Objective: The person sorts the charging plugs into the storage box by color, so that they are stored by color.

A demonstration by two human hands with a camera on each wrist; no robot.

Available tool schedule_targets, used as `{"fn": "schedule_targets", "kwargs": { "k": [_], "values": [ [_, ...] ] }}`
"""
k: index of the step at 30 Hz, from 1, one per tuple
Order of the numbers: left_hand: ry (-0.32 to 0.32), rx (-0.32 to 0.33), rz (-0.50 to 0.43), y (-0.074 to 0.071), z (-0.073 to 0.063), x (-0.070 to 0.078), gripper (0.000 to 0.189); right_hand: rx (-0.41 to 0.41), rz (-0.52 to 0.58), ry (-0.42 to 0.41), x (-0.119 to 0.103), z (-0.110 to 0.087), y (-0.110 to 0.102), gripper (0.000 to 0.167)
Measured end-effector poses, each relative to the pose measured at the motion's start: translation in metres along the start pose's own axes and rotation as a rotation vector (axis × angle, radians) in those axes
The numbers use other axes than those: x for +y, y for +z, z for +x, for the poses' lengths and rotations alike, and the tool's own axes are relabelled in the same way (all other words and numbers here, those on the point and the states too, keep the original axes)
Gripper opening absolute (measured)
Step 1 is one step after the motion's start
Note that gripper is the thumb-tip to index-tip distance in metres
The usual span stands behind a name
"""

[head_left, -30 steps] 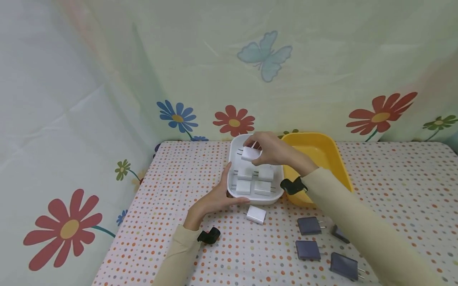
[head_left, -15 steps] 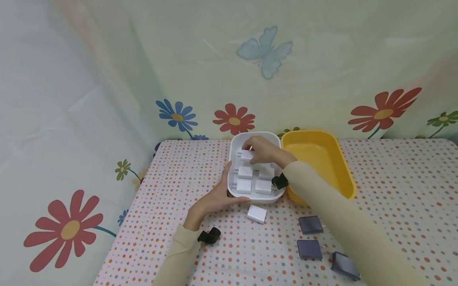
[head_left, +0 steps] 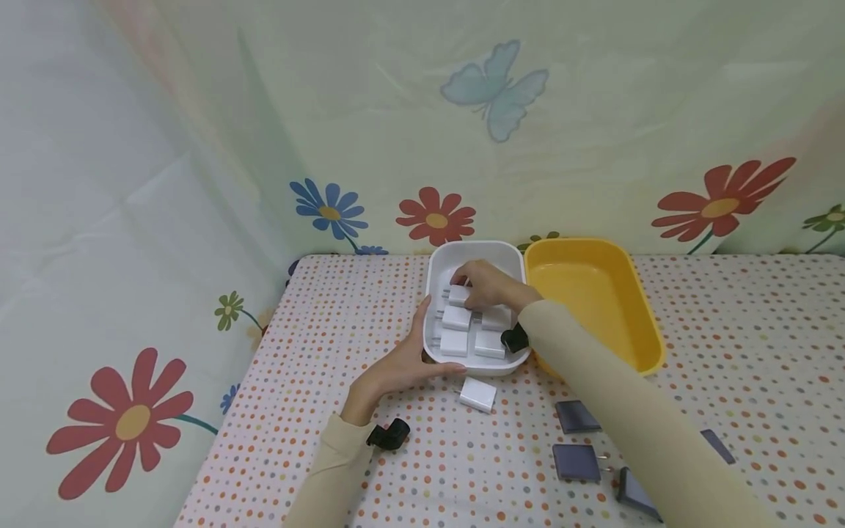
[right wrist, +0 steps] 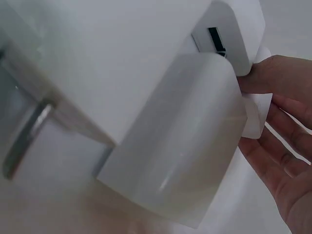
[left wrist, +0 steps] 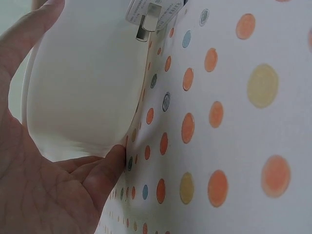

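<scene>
A white plastic tray (head_left: 472,253) stands near the back of the table with several white USB wall chargers (head_left: 455,342) lying in it. My right hand (head_left: 491,284) reaches into it, pinching one white charger (head_left: 458,295) between thumb and fingers behind the other chargers. The right wrist view shows that hand (right wrist: 287,136) beside a charger (right wrist: 175,136) in the foreground. My left hand (head_left: 403,363) spans the tray's near left corner, thumb along the front and fingers along the left side. Its fingertips touch the tray wall (left wrist: 87,87) near the tablecloth.
A yellow tray (head_left: 587,293) stands against the white tray's right side. One loose white charger (head_left: 478,394) lies in front of the trays. Several dark chargers (head_left: 576,463) lie at the front right, partly hidden by the right sleeve (head_left: 594,367). A flowered curtain (head_left: 370,110) hangs behind.
My right hand has lowered the white charger into the white tray, behind the left column of chargers. The left hand has kept its place at the tray's corner.
</scene>
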State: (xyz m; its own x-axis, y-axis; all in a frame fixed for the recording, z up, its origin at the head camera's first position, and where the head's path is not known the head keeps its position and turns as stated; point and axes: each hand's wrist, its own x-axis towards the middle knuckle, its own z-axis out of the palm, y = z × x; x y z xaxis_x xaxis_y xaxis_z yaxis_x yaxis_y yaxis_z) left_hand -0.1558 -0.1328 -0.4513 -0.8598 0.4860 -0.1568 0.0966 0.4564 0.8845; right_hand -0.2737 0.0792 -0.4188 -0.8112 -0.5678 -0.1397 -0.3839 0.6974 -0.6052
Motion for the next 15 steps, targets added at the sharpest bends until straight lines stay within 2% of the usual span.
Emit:
{"fn": "schedule_targets", "kwargs": {
  "k": [9,15],
  "values": [
    [0.003,0.004,-0.009,0.0007,-0.0004,-0.0004,0.131,-0.002,0.013,0.005,-0.0017,-0.0015,0.0004,0.043],
    [0.001,0.006,-0.008,0.0010,0.0006,-0.0010,0.130,0.014,0.000,-0.013,-0.0084,-0.0041,-0.0067,0.050]
  ]
}}
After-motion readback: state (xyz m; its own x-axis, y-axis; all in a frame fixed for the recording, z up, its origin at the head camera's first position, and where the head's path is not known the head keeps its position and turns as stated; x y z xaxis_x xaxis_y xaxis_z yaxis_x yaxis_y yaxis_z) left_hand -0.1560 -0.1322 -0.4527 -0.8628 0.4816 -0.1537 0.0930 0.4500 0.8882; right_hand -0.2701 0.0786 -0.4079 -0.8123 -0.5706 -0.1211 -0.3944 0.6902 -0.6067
